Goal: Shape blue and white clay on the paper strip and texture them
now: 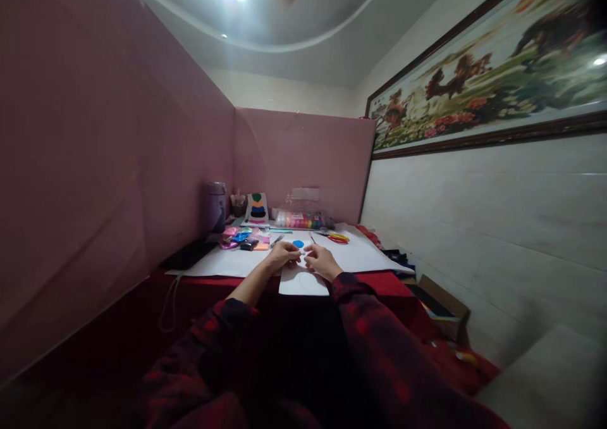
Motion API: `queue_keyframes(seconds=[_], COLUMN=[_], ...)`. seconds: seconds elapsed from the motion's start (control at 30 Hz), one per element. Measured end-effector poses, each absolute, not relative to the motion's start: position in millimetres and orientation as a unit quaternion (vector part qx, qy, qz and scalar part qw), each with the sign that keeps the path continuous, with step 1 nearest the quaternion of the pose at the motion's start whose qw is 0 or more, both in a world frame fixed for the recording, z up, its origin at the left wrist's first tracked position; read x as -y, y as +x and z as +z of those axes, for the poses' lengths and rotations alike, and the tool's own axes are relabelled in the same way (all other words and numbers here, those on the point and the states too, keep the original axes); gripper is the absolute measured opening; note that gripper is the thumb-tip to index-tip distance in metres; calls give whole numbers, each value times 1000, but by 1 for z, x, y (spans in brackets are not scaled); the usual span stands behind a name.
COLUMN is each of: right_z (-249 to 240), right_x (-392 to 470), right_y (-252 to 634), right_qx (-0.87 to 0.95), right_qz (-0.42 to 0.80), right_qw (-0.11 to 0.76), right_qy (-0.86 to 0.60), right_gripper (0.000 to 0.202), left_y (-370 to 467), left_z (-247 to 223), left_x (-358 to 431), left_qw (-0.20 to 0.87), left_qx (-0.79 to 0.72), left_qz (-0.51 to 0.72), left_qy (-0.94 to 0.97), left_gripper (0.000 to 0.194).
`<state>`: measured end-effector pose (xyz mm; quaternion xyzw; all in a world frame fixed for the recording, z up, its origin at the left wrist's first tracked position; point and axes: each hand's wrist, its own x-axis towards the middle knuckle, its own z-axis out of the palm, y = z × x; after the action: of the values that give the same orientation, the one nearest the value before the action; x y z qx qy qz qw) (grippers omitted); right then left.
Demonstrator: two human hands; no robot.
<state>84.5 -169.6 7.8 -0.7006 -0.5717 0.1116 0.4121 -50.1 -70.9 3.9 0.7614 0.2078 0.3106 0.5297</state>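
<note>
Both hands meet over a white card (pixel 303 285) that overhangs the table's front edge. My left hand (pixel 284 255) is closed in a pinch, its fingertips pointing right. Facing it, my right hand (pixel 322 262) is pinched too, a small gap from the left. Something small and pale seems to be at the fingertips, too tiny to name. Just beyond the fingers a round blue piece (pixel 298 244) lies on the card. Faint lines show on the card's near part.
Colourful packets (pixel 241 238) lie to the left, by a black one (pixel 248 245). Yellow-and-red-handled scissors (pixel 338 238) are on the right. Behind stand a purple flask (pixel 216 206), a sample picture (pixel 257 209) and a bag of coloured tubs (pixel 301 219). A cardboard box (pixel 441 305) sits lower right.
</note>
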Motion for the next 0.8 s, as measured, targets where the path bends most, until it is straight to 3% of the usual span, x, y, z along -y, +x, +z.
queue_keyframes(seconds=[0.33, 0.8], right_z=[-4, -9], right_x=[178, 173], right_y=[90, 90], right_qx=[526, 486], right_qz=[190, 242], right_qw=[451, 480], right_qy=[-696, -689], right_gripper=[29, 31], left_y=[-46, -47], left_z=[-6, -1], left_x=[69, 78], left_qw=[546, 533], left_qx=[-190, -196], left_qz=[290, 311], left_qy=[763, 762], left_gripper=[16, 14])
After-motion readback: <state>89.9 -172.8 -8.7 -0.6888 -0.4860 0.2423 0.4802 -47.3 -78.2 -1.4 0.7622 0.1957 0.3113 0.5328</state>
